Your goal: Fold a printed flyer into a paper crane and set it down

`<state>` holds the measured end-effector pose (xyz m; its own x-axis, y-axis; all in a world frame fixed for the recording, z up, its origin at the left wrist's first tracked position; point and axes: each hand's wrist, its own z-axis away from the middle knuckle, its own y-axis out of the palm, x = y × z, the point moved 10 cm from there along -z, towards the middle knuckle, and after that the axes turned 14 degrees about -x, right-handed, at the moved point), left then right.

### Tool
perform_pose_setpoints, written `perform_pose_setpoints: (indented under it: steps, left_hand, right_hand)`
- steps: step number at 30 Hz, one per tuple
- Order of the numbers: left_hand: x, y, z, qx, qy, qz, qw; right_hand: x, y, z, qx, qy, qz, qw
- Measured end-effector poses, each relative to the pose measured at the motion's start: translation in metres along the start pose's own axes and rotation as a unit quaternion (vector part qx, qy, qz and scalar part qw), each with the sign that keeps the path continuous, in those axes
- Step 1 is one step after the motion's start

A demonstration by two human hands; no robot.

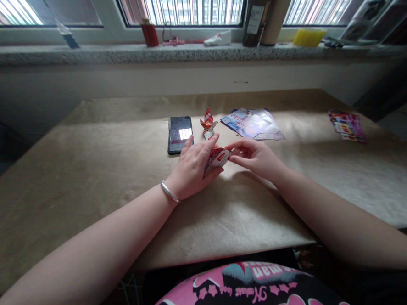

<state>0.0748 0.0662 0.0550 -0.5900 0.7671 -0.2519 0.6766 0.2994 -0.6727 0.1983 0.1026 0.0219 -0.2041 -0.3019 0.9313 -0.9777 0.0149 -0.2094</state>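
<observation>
A piece of red and white printed paper (219, 157), partly folded, is held just above the table between both hands. My left hand (194, 164), with a silver bangle at the wrist, grips its left side, thumb below and fingers over the top. The fingertips of my right hand (254, 156) pinch its right corner. Behind the hands stands a folded red paper figure (207, 123) with pointed tips. A dark phone (179, 134) lies just left of it, close to my left fingers. The part of the paper under my left hand is hidden.
Glossy printed sheets (253, 124) lie at the back, right of the folded figure. Several small colourful cards (346, 125) lie far right on the table (97, 168). The windowsill (111, 54) beyond holds a red lighter-like object (150, 34), a dark bottle (255, 18) and a yellow block (309, 37).
</observation>
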Motion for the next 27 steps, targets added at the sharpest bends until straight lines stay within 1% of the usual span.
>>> perform_pose_setpoints:
  steps: [3, 5, 10, 16, 23, 27]
  left_hand:
    - [0.0, 0.003, 0.001, 0.004, 0.01, 0.005, 1.0]
    - [-0.001, 0.005, 0.002, -0.001, 0.024, 0.023, 0.999]
    - [-0.004, 0.002, 0.002, -0.022, 0.045, 0.075, 0.996]
    - [-0.006, -0.007, 0.0, -0.057, 0.044, 0.108, 0.992]
    - [-0.005, -0.018, -0.002, -0.128, 0.049, 0.091, 0.986]
    - [-0.003, -0.023, -0.004, -0.15, 0.033, 0.096, 0.983]
  right_hand:
    - [-0.005, 0.006, 0.001, 0.019, 0.025, 0.001, 1.0]
    - [-0.007, 0.007, 0.001, 0.022, 0.028, -0.002, 0.999]
    - [-0.006, 0.004, 0.0, -0.001, 0.01, -0.005, 1.0]
    - [0.012, -0.003, 0.003, -0.036, -0.063, 0.022, 0.997]
    - [0.038, -0.005, 0.01, -0.074, -0.149, 0.044, 0.985]
    - [0.049, -0.005, 0.015, -0.084, -0.192, 0.075, 0.975]
